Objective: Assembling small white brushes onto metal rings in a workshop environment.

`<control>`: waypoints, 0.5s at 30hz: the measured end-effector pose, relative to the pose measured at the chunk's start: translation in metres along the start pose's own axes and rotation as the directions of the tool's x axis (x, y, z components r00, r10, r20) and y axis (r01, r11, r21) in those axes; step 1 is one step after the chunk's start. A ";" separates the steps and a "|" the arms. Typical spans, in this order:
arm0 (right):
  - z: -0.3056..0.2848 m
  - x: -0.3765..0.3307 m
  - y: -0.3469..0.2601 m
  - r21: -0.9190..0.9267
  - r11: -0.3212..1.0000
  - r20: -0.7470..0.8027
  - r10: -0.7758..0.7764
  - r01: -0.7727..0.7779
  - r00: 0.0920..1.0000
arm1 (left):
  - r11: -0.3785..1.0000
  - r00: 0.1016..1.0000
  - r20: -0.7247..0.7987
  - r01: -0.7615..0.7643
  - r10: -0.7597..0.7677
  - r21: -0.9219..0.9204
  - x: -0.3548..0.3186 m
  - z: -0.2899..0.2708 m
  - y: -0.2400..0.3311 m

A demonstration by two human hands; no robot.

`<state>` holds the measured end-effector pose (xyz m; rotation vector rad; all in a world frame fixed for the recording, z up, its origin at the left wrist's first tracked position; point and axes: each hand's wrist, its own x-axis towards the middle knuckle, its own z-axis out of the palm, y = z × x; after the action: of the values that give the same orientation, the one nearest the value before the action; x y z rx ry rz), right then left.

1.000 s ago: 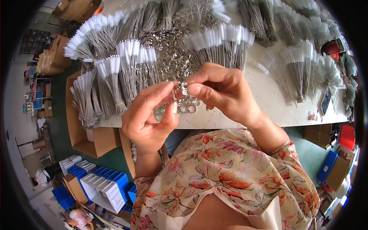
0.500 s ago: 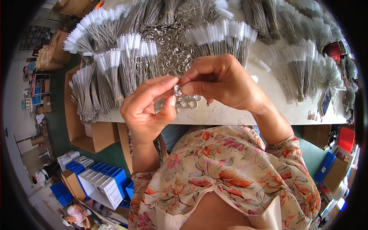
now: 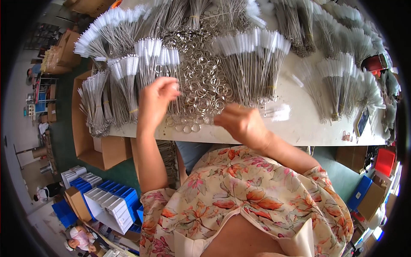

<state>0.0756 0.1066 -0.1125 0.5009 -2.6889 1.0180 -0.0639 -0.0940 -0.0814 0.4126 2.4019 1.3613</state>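
Left hand (image 3: pixel 155 100) over brush bundle (image 3: pixel 165 64) — white bristles, wire stems.

Beyond our worktop (image 3: pixel 308 128) we see an open cardboard box (image 3: pixel 96 147) on the green floor (image 3: pixel 64 132), blue and white bins (image 3: pixel 109 201) nearby, and a red container (image 3: pixel 384 160).

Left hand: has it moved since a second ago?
Yes. The left hand has parted from the right hand and gone up and left, from the table's near edge onto the white-tipped brush bundles.
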 end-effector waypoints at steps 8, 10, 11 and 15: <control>0.006 -0.011 0.024 -0.057 0.972 -0.012 -0.230 0.229 0.973 | 0.674 0.989 -0.119 0.030 0.086 0.738 0.048 0.002 -0.024; -0.016 0.002 0.053 -0.008 0.996 -0.268 -0.088 0.089 0.959 | 0.735 0.981 -0.193 0.145 -0.019 0.662 0.042 0.001 -0.026; -0.026 0.010 0.062 0.042 0.994 -0.331 0.109 -0.101 0.937 | 0.736 0.977 -0.212 0.140 0.006 0.662 0.040 -0.002 -0.032; -0.059 0.034 0.102 -0.024 0.866 -0.335 0.465 -0.500 0.820 | 0.696 0.962 -0.273 0.190 0.009 0.693 0.036 0.005 -0.023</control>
<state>0.0100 0.2095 -0.1191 -0.3728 -2.5959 0.9496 -0.0957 -0.0874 -0.1093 0.2996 3.0700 0.3736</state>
